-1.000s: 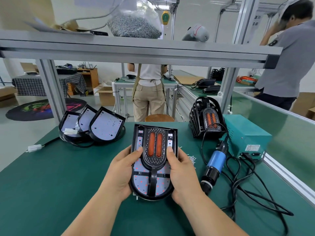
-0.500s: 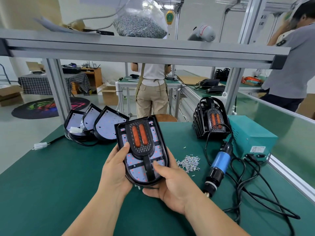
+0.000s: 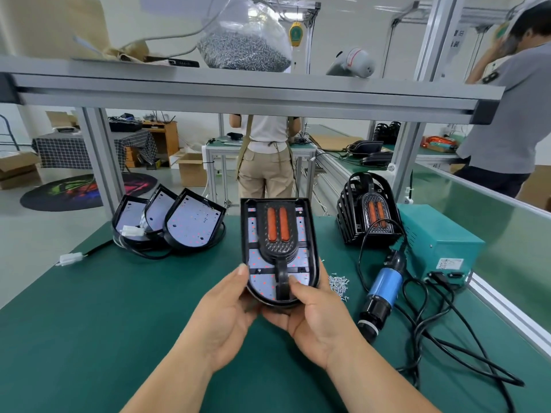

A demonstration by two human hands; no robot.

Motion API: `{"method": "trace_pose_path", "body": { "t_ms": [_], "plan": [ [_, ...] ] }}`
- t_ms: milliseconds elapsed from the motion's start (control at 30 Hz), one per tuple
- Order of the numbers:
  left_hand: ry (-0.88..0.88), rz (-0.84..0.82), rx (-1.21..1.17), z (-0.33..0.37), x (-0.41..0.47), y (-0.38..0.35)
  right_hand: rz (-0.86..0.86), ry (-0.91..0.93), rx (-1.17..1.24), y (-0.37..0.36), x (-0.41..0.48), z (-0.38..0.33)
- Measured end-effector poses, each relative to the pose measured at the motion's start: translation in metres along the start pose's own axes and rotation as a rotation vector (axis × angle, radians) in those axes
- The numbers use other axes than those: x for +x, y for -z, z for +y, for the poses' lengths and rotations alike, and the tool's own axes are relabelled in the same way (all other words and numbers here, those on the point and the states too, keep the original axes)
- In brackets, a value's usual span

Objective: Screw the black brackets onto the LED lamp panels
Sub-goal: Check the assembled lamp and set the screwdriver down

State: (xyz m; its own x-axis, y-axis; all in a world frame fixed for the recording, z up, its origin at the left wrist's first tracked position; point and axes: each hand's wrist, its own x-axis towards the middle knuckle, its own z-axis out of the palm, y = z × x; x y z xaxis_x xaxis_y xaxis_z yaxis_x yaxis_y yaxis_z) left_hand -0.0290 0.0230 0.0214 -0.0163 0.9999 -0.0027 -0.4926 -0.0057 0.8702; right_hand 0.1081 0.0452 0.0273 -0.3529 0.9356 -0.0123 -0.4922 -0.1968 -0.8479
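I hold an LED lamp panel [image 3: 310,242] upright above the green table, its rounded end down. A black bracket [image 3: 279,248] with two orange strips lies on its face. My left hand [image 3: 226,311] grips the lower left edge. My right hand [image 3: 316,320] cups the bottom from below, thumb on the bracket's stem. Three bare LED panels [image 3: 190,225] lean together at the back left. A stack of finished lamps [image 3: 369,213] stands at the back right. Loose screws [image 3: 338,283] lie in a small heap right of the held panel.
A blue electric screwdriver [image 3: 381,290] lies right of my hands, its black cables [image 3: 447,353] looping over the table. A teal power box [image 3: 435,245] stands behind it. An aluminium shelf [image 3: 238,93] with a bag of screws [image 3: 244,49] spans overhead. Two people stand beyond the bench.
The panel has come up off the table, swung left and then back to upright. My right hand slid from its side to underneath its rounded end.
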Motion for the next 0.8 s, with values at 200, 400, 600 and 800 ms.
{"method": "trace_pose_path", "body": {
  "t_ms": [200,400,600,800],
  "plan": [
    [-0.010,-0.001,-0.041,-0.001,0.002,0.006,0.008,0.025,-0.017,0.001,0.000,0.001],
    [-0.012,0.085,-0.155,0.005,0.008,0.019,0.076,0.064,-0.095,0.011,0.004,-0.008],
    [0.021,0.147,0.017,0.005,0.007,0.021,0.170,0.129,-0.294,0.017,0.007,-0.007],
    [-0.086,0.136,0.122,0.006,0.001,0.010,0.283,0.230,-0.432,0.018,0.007,-0.003]
  ]
}}
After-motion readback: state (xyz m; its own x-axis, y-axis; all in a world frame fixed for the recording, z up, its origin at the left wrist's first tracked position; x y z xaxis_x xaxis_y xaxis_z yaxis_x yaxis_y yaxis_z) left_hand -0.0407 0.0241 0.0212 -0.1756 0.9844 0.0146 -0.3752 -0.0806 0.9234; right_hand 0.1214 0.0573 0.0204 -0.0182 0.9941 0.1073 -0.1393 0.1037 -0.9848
